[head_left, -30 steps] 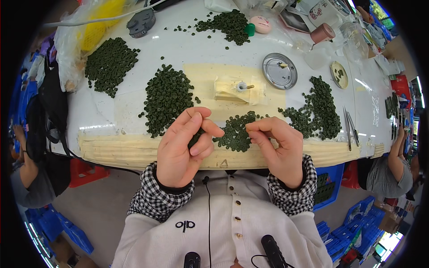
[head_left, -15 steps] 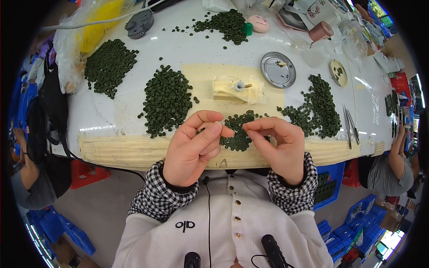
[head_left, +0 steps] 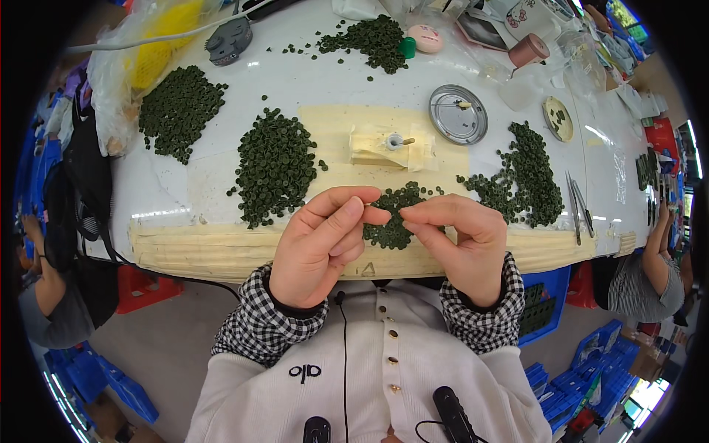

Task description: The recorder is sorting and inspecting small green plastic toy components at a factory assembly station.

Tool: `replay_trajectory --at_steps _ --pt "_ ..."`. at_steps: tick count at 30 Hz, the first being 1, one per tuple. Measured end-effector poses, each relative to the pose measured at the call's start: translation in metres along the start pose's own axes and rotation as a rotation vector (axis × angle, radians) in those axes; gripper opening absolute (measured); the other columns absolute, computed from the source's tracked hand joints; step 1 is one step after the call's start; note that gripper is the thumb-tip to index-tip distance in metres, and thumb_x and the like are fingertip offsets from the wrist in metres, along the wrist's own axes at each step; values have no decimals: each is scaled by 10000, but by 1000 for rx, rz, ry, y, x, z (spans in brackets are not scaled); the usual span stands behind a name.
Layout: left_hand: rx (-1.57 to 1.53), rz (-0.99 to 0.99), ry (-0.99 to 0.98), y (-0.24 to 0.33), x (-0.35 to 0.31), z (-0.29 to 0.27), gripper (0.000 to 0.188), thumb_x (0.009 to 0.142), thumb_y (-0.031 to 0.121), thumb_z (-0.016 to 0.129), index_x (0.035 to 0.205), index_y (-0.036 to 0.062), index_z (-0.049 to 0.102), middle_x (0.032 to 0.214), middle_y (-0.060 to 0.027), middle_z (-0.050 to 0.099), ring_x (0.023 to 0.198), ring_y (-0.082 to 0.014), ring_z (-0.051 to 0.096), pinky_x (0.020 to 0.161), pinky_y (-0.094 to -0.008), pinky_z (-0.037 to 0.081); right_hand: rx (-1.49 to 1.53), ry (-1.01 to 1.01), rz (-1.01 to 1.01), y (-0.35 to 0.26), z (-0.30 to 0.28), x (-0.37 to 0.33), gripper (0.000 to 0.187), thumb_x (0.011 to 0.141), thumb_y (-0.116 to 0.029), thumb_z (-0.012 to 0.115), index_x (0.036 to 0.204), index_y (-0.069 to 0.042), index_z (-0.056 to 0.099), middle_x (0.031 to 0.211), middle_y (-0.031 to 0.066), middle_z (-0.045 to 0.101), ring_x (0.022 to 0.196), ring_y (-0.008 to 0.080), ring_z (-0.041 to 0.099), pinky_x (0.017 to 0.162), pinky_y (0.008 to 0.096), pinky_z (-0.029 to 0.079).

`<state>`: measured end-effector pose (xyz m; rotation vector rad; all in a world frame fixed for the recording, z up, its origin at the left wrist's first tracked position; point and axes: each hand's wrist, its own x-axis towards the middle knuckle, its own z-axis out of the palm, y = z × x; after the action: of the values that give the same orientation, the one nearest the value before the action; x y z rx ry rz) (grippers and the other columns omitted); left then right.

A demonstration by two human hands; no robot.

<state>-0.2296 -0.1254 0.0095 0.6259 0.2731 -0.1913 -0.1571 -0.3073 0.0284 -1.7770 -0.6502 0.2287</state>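
Observation:
My left hand (head_left: 316, 247) is held over the table's near edge, thumb and forefinger closed in a pinch. Whatever lies between those fingertips, if anything, is too small to make out. Facing it a short gap away, my right hand (head_left: 469, 240) also pinches thumb against forefinger, and its content cannot be made out either. Below and between the two hands lies a small heap of dark green round pieces (head_left: 395, 230). Just beyond that heap, a tape-covered block (head_left: 373, 150) with a short metal peg (head_left: 405, 141) rests on a yellowish taped patch.
Larger piles of green pieces lie left (head_left: 273, 166), far left (head_left: 177, 114), at the back (head_left: 373, 44) and right (head_left: 533, 173). A round metal lid (head_left: 445, 127), a small dish (head_left: 552, 125) and tweezers (head_left: 574, 210) are on the right. Other people sit at both sides.
The left forefinger and thumb have shifted slightly right, closer to the right hand. My right hand has barely moved; the piles and tools stay put.

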Motion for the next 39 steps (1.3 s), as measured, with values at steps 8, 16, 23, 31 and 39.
replay_trajectory --at_steps 8,16,23,31,39 --pt "-5 -4 -40 -3 1 -3 231 952 127 455 1124 1 540 953 -78 647 517 -4 281 467 -155 264 121 83 63 -4 8 -1 150 715 38 695 860 29 658 783 92 668 694 132 634 641 229 504" --pt "-20 -45 -35 -1 0 -1 244 922 91 512 1139 -7 567 930 -65 638 539 -5 326 477 -168 276 62 70 -52 -6 11 0 125 719 54 675 837 21 650 798 82 647 687 127 613 625 228 487" --pt "-24 -42 -54 0 0 -1 266 919 75 508 1169 -9 550 943 -81 646 538 -2 331 478 -163 284 37 95 -104 -6 14 0 119 704 55 677 809 6 652 790 88 644 665 148 607 604 240 475" --pt "107 -9 6 -2 -2 1 242 895 67 552 1123 -6 581 941 -85 654 560 -8 377 482 -159 295 -31 123 -166 -8 14 4 137 682 53 691 796 -10 648 761 81 630 667 161 598 598 248 470" --pt "445 106 75 -1 -5 7 184 845 37 619 1017 -22 645 943 -80 671 837 -83 591 754 -214 469 -143 141 -229 -8 17 4 149 675 52 695 801 -12 648 772 86 607 680 189 591 586 266 469"
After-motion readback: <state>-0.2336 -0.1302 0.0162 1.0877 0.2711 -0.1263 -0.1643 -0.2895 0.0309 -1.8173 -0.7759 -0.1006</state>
